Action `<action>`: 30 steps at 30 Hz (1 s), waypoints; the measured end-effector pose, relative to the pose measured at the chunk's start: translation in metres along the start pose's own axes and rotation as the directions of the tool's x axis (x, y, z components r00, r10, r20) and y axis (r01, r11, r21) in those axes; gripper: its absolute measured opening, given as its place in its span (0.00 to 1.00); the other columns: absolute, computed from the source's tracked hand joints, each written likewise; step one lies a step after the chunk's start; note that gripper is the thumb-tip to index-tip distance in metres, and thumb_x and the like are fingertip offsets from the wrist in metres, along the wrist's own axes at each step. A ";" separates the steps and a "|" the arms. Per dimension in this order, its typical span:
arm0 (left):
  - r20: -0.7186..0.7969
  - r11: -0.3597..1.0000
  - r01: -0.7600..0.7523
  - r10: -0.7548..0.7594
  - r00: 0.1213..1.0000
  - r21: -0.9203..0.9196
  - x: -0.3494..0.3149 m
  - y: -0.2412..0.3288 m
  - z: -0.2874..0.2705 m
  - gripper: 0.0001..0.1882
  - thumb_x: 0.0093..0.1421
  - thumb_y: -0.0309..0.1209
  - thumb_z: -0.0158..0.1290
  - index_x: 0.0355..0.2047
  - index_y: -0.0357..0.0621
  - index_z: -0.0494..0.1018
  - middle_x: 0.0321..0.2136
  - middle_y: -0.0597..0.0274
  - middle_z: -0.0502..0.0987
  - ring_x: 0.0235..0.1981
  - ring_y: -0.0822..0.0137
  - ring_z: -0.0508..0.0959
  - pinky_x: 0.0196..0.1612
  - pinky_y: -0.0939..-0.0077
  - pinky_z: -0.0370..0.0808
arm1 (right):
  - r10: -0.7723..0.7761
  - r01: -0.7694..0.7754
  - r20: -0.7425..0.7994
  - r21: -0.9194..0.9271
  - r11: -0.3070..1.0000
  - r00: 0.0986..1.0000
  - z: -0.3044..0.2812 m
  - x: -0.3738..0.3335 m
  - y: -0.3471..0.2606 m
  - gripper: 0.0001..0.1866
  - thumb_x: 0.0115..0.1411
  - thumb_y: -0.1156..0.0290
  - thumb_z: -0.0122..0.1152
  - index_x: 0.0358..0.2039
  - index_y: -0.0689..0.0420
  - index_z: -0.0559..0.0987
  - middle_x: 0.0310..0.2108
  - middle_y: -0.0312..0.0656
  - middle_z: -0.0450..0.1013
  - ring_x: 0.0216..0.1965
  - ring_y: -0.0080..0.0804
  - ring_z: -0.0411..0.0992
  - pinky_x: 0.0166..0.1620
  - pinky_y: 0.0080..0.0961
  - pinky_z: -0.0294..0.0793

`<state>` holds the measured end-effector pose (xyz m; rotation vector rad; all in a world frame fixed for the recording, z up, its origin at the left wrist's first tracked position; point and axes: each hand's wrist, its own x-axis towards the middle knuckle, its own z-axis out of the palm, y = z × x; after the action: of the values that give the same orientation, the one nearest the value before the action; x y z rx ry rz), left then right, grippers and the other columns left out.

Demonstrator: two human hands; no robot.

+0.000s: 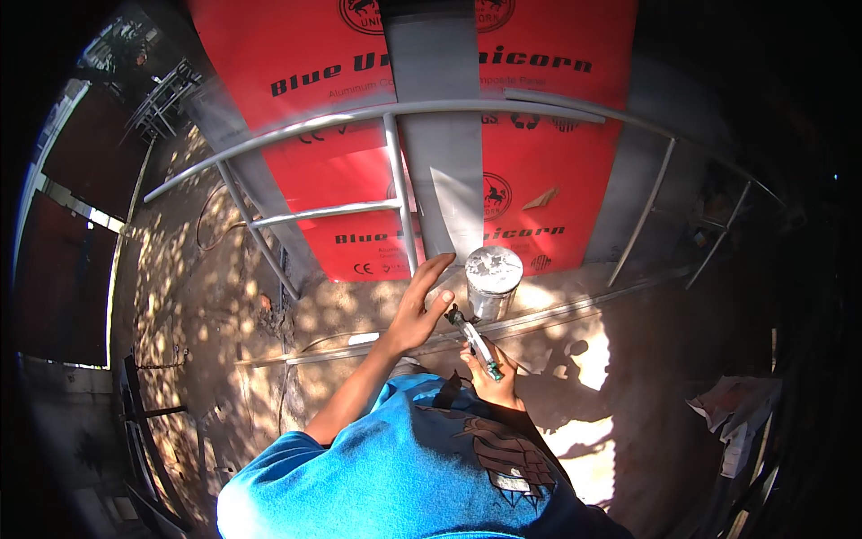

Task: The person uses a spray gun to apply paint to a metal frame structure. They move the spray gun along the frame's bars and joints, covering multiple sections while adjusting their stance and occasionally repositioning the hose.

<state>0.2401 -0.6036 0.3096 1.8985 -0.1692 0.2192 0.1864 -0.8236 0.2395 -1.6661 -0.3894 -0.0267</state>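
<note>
My right hand (496, 386) is closed round what looks like a spray gun (477, 343), with a dark head, a silver body and a green end. Its dark head points away from me, up and to the left. My left hand (417, 314) is raised beside that head, its fingers stretched out and holding nothing. Just beyond both hands a silver metal can (494, 287) with a paint-smeared, pale lid stands upright on the ground. A grey tubular metal frame (392, 171) rises behind it.
Red panels (341, 189) with black print lean upright behind the frame, a grey strip (435, 180) between them. A long thin bar (557, 314) lies on the ground by the can. Crumpled sheets (736, 409) lie at the right; dark panels (63, 278) stand at the far left.
</note>
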 end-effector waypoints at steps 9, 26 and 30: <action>-0.078 0.987 0.080 -0.069 0.995 0.140 0.011 0.064 0.069 0.54 0.57 0.46 0.73 0.77 0.41 0.57 0.73 0.50 0.65 0.75 0.56 0.61 0.77 0.56 0.52 | -0.104 0.106 0.160 -0.004 0.994 0.982 -0.084 0.016 0.023 0.19 0.64 0.70 0.74 0.52 0.64 0.82 0.36 0.47 0.83 0.36 0.38 0.84 0.39 0.31 0.81; -0.160 0.944 0.298 -0.319 0.934 -0.144 0.172 0.051 0.179 0.52 0.39 0.49 0.79 0.63 0.39 0.74 0.55 0.48 0.81 0.62 0.52 0.75 0.68 0.55 0.68 | 0.243 -0.204 0.388 -0.138 0.969 0.889 -0.213 0.153 0.039 0.09 0.64 0.75 0.70 0.43 0.65 0.82 0.35 0.51 0.81 0.35 0.48 0.80 0.42 0.37 0.79; -0.264 0.960 0.276 -0.280 0.923 -0.052 0.193 0.057 0.185 0.52 0.38 0.48 0.81 0.64 0.44 0.75 0.52 0.56 0.82 0.57 0.55 0.70 0.63 0.58 0.71 | 0.257 -0.199 0.388 -0.183 0.963 0.885 -0.220 0.172 0.047 0.08 0.67 0.71 0.69 0.43 0.60 0.82 0.35 0.47 0.81 0.37 0.47 0.80 0.42 0.37 0.79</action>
<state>0.4273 -0.7987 0.3472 1.8333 0.2823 0.2791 0.4067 -0.9999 0.2668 -1.8461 -0.5105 0.4905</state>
